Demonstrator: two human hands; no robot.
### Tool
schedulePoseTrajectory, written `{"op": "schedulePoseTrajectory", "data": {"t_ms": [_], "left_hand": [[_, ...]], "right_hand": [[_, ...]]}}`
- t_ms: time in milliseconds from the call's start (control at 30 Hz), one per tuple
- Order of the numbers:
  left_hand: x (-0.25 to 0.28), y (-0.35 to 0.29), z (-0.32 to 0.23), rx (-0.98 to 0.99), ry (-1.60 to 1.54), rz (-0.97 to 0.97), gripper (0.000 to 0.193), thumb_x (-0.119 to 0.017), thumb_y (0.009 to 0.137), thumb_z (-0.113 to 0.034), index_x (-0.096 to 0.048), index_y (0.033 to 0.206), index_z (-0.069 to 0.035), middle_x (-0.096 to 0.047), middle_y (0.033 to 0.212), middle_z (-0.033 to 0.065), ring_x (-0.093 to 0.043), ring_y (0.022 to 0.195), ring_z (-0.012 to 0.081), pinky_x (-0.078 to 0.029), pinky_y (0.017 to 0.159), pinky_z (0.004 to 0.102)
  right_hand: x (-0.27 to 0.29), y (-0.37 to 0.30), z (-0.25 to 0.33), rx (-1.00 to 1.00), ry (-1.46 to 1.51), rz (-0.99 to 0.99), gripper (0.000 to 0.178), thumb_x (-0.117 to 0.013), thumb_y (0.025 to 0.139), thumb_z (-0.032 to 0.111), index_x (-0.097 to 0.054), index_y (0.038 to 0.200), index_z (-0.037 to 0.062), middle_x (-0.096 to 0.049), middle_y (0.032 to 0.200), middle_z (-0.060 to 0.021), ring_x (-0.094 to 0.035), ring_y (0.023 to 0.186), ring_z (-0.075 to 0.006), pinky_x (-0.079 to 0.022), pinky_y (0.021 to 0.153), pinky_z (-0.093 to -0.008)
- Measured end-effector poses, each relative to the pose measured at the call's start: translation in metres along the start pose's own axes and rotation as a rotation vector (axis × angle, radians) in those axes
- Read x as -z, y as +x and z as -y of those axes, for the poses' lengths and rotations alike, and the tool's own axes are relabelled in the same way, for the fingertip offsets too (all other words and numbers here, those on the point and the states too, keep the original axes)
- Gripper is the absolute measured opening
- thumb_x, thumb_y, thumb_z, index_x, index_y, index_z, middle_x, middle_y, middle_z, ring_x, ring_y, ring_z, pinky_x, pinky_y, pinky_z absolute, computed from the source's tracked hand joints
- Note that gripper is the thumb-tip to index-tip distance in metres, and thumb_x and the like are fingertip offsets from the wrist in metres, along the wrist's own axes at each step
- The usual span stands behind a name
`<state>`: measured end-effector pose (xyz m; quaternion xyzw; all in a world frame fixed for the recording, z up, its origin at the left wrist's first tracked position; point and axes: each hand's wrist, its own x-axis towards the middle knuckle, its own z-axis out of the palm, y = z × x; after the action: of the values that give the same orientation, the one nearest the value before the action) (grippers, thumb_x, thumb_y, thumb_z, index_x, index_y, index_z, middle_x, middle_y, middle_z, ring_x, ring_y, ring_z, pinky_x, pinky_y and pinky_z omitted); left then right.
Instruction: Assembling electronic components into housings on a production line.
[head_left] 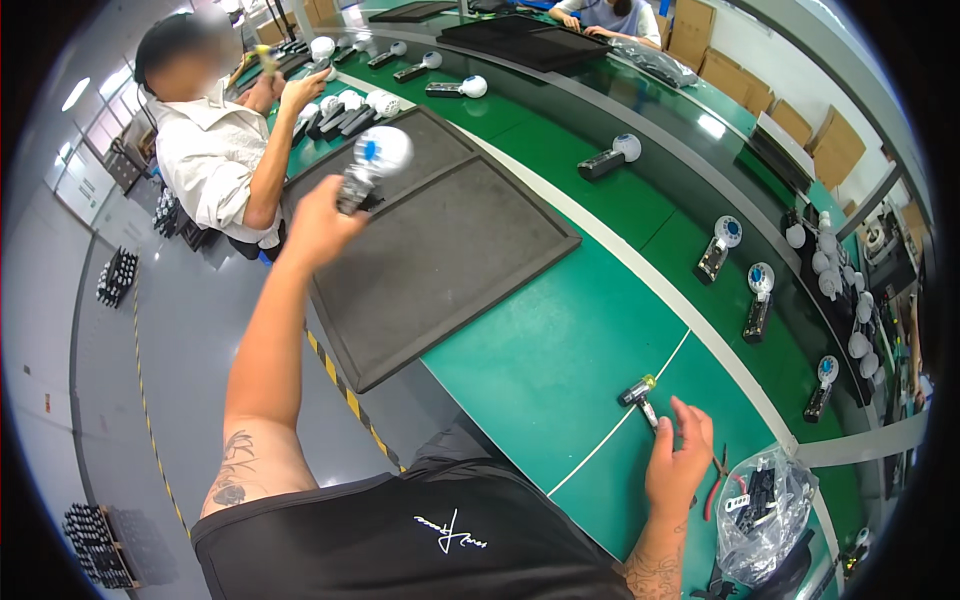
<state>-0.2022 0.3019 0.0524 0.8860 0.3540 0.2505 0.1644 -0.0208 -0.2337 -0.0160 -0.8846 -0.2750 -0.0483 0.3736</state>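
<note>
A Loose Hold Could Mean a Drop

The left hand (322, 228) grips a fan-like device (382, 155) by its handle, above the dark tray (430, 290). The right hand (680, 455) is half-curled at a small mallet (637, 391); whether it grasps it cannot be told. A slack grip could drop the device; a wide swing might bump the co-worker (205, 150). Motion-blurred, the device shows a round white head, blue centre and dark handle.
</note>
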Motion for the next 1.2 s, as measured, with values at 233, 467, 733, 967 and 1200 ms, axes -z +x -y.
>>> {"op": "schedulePoseTrajectory", "data": {"t_ms": [233, 467, 733, 967, 1200], "left_hand": [[-0.107, -0.091, -0.143, -0.404, -0.276, 0.412, 0.035, -0.077, 0.077, -0.013, -0.064, 0.108, -0.004, -0.073, 0.098, 0.0153, -0.07, 0.083, 0.0352, -0.056, 0.071, 0.0445], [-0.119, -0.076, -0.135, -0.44, -0.212, 0.708, 0.04, -0.083, 0.079, -0.02, -0.063, 0.109, -0.005, -0.072, 0.094, 0.0159, -0.07, 0.086, 0.0373, -0.056, 0.079, 0.0445], [-0.061, 0.116, 0.066, 0.087, 0.449, 0.153, 0.032, -0.072, 0.079, -0.012, -0.064, 0.109, -0.003, -0.075, 0.107, 0.0223, -0.07, 0.102, 0.0453, -0.056, 0.087, 0.051], [-0.055, 0.141, 0.102, 0.115, 0.536, 0.392, 0.037, -0.075, 0.077, -0.016, -0.071, 0.111, -0.001, -0.076, 0.108, 0.0205, -0.071, 0.102, 0.0422, -0.057, 0.091, 0.0451], [-0.055, 0.148, 0.126, 0.075, 0.471, 0.335, 0.038, -0.075, 0.075, -0.016, -0.07, 0.11, -0.002, -0.076, 0.105, 0.0203, -0.071, 0.098, 0.0416, -0.057, 0.089, 0.0444]], "right_hand": [[-0.015, -0.003, 0.037, 0.037, 0.211, 0.113, 0.032, -0.068, 0.09, 0.0, -0.074, 0.122, 0.0013, -0.069, 0.105, -0.0102, -0.063, 0.089, -0.0219, -0.052, 0.082, -0.0313], [-0.033, -0.002, 0.036, 0.031, 0.21, 0.151, 0.032, -0.068, 0.09, -0.001, -0.075, 0.121, 0.0013, -0.069, 0.101, -0.0091, -0.059, 0.083, -0.0185, -0.05, 0.078, -0.0292], [-0.051, 0.014, 0.046, 0.017, 0.285, 0.15, 0.032, -0.069, 0.088, -0.002, -0.076, 0.119, 0.0013, -0.068, 0.097, -0.0082, -0.057, 0.077, -0.0171, -0.049, 0.072, -0.0283], [-0.063, 0.017, 0.049, 0.018, 0.294, 0.13, 0.031, -0.07, 0.087, -0.002, -0.077, 0.117, 0.0015, -0.068, 0.092, -0.0069, -0.056, 0.073, -0.0167, -0.048, 0.068, -0.028], [-0.072, 0.025, 0.059, 0.017, 0.286, 0.145, 0.03, -0.07, 0.087, -0.001, -0.077, 0.116, 0.0019, -0.069, 0.09, -0.0066, -0.056, 0.072, -0.0167, -0.048, 0.067, -0.0284]]}}
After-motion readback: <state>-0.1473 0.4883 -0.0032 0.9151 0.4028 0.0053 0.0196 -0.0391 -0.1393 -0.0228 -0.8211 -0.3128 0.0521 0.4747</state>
